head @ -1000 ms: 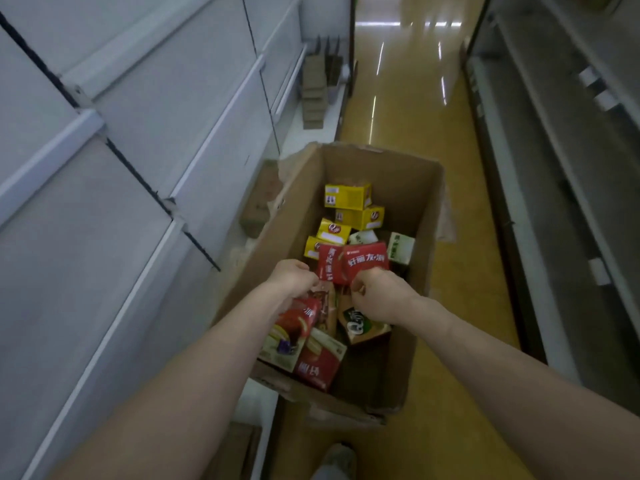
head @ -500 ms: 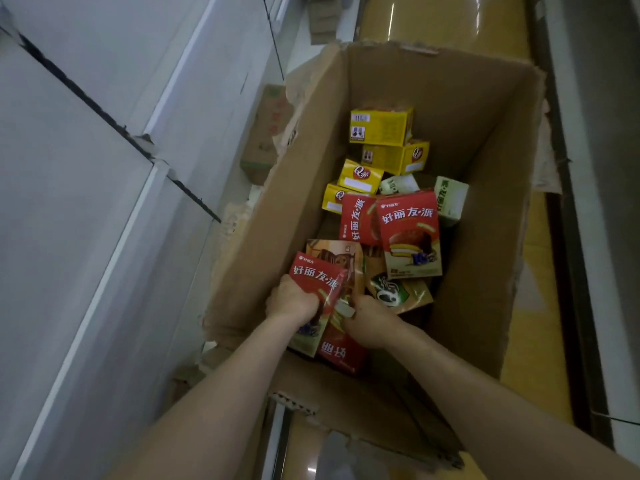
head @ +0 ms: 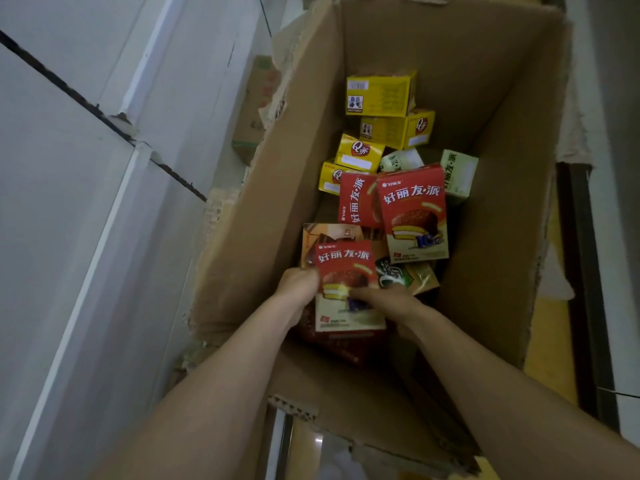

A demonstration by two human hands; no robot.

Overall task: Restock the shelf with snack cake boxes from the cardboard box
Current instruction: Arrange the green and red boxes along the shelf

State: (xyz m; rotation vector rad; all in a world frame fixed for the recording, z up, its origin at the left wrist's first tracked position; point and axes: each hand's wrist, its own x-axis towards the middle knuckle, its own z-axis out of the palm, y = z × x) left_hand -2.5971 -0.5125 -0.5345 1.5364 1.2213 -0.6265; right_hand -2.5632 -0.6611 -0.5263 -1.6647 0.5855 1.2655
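Note:
Both my arms reach down into a tall open cardboard box (head: 485, 98). My left hand (head: 299, 282) grips the left edge of a red snack cake box (head: 346, 268) near the box's near end. My right hand (head: 388, 301) lies over that same red box's lower right part, fingers stretched across its front. Another red snack cake box (head: 414, 213) lies face up just beyond, with a third red one (head: 356, 202) beside it. Several yellow boxes (head: 379, 93) are piled at the far end.
Pale green boxes (head: 457, 173) and a brown-and-green pack (head: 405, 277) lie among the red ones. White shelf panels (head: 86, 168) rise on the left, with a brown carton (head: 254, 109) on the low shelf. A yellow floor strip (head: 550, 341) and dark shelf base run on the right.
My head has dipped closer over the box. My left hand has turned the red box face up, and my right hand has moved onto its front.

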